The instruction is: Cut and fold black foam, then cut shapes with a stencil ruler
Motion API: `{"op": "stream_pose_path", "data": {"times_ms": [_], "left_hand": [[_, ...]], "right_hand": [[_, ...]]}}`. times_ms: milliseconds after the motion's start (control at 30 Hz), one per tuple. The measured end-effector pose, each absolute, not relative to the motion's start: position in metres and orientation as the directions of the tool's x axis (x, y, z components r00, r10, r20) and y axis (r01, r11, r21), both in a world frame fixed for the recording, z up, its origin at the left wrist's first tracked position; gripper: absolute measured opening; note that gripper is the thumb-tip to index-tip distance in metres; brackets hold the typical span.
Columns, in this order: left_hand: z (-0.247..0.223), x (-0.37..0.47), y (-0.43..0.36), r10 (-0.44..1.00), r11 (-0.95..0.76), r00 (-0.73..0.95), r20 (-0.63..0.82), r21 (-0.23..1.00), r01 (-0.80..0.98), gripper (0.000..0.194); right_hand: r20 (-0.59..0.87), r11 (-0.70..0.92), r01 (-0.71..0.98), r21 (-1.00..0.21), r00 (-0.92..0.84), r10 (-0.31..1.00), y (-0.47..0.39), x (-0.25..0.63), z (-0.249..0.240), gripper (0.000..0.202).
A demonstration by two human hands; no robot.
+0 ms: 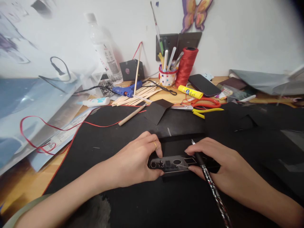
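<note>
A clear stencil ruler with star, oval and rectangle cut-outs lies across a piece of black paper on the black mat. My left hand grips the ruler's left end, fingertips at its upper edge and thumb at its lower edge. At the ruler's right end, my right hand holds it between thumb and fingers. A patterned pen is also in my right hand, its metal tip pointing up and away. The right hand's lower fingers are partly hidden.
Behind the mat lie a folded black paper piece, wooden sticks, a blue glue gun, a yellow glue stick, red-handled scissors and a phone. A bottle and red thread spool stand near the wall.
</note>
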State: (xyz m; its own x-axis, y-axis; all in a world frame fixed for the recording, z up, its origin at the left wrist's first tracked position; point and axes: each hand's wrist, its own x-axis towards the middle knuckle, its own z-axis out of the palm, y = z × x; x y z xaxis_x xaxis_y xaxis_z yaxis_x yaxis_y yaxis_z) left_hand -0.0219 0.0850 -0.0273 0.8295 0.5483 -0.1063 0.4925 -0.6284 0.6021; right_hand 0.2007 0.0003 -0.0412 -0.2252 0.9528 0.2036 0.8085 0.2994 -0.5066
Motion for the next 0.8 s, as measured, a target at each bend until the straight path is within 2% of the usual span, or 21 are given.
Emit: {"op": "stream_pose_path", "data": {"times_ms": [200,367,533,667,800], "left_hand": [[-0.029,-0.024,0.085,0.544,-0.621,0.834,-0.093,0.624,0.475,0.020],[-0.029,-0.024,0.084,0.552,-0.612,0.827,-0.107,0.622,0.489,0.020],[-0.030,-0.023,0.084,0.551,-0.606,0.827,-0.115,0.625,0.491,0.021],[-0.030,-0.023,0.085,0.547,-0.609,0.830,-0.111,0.628,0.485,0.020],[-0.029,-0.023,0.084,0.550,-0.612,0.828,-0.110,0.622,0.489,0.019]], "right_hand": [[0.162,0.242,0.804,-0.543,-0.183,0.970,0.000,0.200,-0.037,0.029],[0.104,0.065,0.684,-0.727,0.015,0.995,-0.001,0.205,-0.028,0.015],[0.131,0.039,0.435,-0.900,0.185,0.974,-0.003,0.215,-0.034,0.029],[0.089,-0.020,0.440,-0.898,0.226,0.970,-0.002,0.214,-0.037,0.034],[0.032,-0.097,0.444,-0.891,0.273,0.961,0.002,0.204,-0.029,0.016]]}}
